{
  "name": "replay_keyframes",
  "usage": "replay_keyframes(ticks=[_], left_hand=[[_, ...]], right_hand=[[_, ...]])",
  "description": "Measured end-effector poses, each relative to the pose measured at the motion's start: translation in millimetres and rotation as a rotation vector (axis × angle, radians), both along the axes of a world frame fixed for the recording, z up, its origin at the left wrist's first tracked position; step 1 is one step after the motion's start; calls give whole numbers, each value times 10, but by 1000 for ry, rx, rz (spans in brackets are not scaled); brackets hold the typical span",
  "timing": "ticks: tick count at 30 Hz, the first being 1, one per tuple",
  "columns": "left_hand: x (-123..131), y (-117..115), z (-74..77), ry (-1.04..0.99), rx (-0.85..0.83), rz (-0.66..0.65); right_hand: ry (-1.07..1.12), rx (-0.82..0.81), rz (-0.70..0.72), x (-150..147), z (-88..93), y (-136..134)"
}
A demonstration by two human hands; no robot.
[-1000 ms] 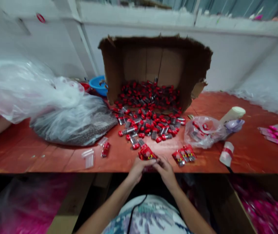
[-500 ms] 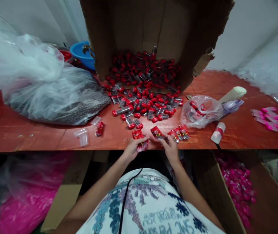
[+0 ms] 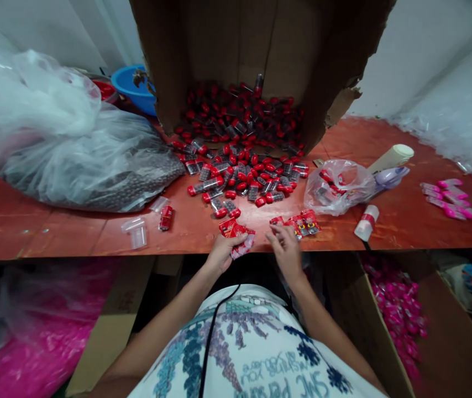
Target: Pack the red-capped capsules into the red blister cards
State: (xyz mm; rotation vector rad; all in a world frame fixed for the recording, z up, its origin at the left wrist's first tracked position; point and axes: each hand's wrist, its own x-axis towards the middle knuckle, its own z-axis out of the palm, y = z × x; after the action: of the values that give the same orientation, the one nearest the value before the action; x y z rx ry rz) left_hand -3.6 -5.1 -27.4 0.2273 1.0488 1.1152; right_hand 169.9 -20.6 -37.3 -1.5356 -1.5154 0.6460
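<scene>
Red packets (image 3: pixel 236 236) sit bunched in your left hand (image 3: pixel 220 252), which grips them at the near edge of the table (image 3: pixel 53 235). Your right hand (image 3: pixel 286 251) is loose, fingers spread, touching a small row of packets (image 3: pixel 302 224) just to the right. Farther off, red-capped tubes (image 3: pixel 240 177) spill from a torn cardboard box (image 3: pixel 261 44).

The only lettering you can make out is on your own shirt (image 3: pixel 256 354), seen upside down at the bottom of the view: pale capitals that seem to start "SHE PER", with a smaller line above them too blurred to read. The red packets (image 3: pixel 302 224) at the bench's near edge carry yellow print you cannot read
</scene>
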Motion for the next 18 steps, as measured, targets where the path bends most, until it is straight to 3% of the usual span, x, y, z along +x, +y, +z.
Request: replay_keyframes(ticks=[3,5,12,18], left_hand=[[0,-34,-24,35,52,31],[-45,-55,-41,61,79,76],[-351,-100,-60,11,4,213],[-508,-63,-20,-5,-68,318]], right_hand=[[200,-76,171,-302,-11,49],[211,-67,218,-458,-30,90],[-150,59,401,-747,-29,274],[-440,186,559,-666,-124,892]])
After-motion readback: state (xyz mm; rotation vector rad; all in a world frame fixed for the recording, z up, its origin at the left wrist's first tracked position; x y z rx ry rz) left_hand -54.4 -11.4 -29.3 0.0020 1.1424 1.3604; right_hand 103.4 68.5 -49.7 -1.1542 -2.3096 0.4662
